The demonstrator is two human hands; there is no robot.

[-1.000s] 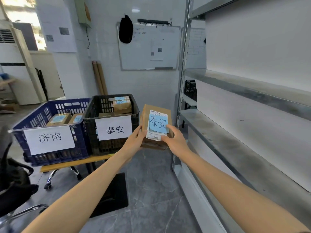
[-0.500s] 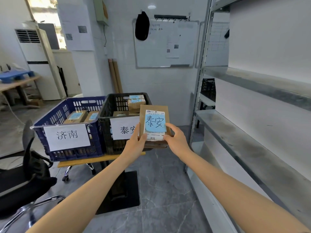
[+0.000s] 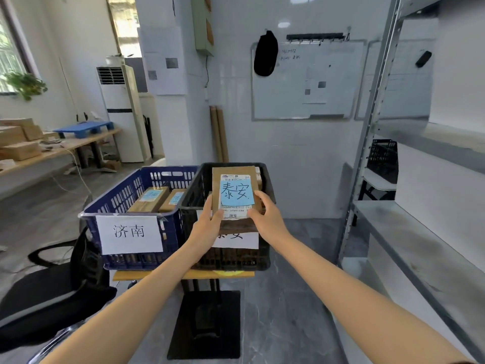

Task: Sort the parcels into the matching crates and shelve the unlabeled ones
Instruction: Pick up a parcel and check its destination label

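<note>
Brown cardboard fills the middle of my head view: one parcel [image 3: 234, 198], tilted up to face me, held over the front of the black crate [image 3: 265, 248]. My left hand [image 3: 207, 227] clamps its lower left edge and my right hand [image 3: 267, 219] its lower right edge, fingers [image 3: 262, 199] curled round the sides and thumbs pressed on the face.

I count two crates side by side on a small desk [image 3: 183, 275]: a blue crate [image 3: 170, 232] on the left and the black one touching it on the right. In the blue crate I see two parcels [image 3: 152, 199], each with a blue note.

On my parcel a white shipping label carries one blue sticky note [image 3: 237, 192] handwritten 泰安. The blue crate's white sign [image 3: 130, 233] reads 济南. The black crate's sign [image 3: 236, 240] is mostly hidden behind the parcel and my hands; its strokes look like 泰安, though I can't be sure. More boxes seem to sit behind my parcel, too hidden to count.

A metal shelf [image 3: 420, 248] runs along my right, cut off by the frame.
</note>
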